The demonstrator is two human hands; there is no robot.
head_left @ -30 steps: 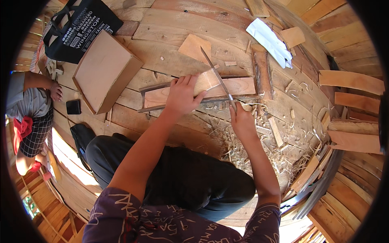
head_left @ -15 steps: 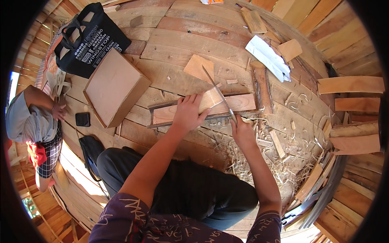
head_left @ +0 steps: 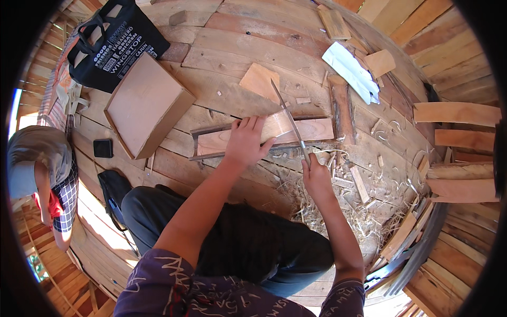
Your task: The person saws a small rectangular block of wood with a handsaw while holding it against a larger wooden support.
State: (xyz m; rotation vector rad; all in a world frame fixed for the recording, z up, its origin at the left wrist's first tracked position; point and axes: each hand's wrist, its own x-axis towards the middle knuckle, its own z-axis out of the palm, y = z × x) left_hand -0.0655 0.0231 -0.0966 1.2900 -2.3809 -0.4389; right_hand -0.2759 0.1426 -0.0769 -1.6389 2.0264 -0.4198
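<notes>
My left hand (head_left: 246, 138) is closed around a short, pale wooden block (head_left: 278, 124), pressing it onto a longer reddish board (head_left: 317, 130) in a narrow wooden trough. In my right hand (head_left: 317, 173) is the handle of a long, narrow-bladed tool (head_left: 291, 117); whether it is a saw or a knife I cannot tell. Its dark blade slants across the block's right end, tip pointing away from me. Beyond the block a flat square of wood (head_left: 260, 81) lies on the floor.
Curled shavings (head_left: 338, 203) cover the floor at right. A box (head_left: 150, 105) and a black bag (head_left: 119, 47) stand at left, near a dark wallet-like object (head_left: 103, 148). Another person (head_left: 39, 169) sits far left. White crumpled paper (head_left: 351, 73) and a bark-edged piece (head_left: 342, 110) lie right.
The blade has tilted more upright, its tip shifting slightly right across the block. My left hand keeps its hold. The person at left has bent forward, their arm now down by a red cloth.
</notes>
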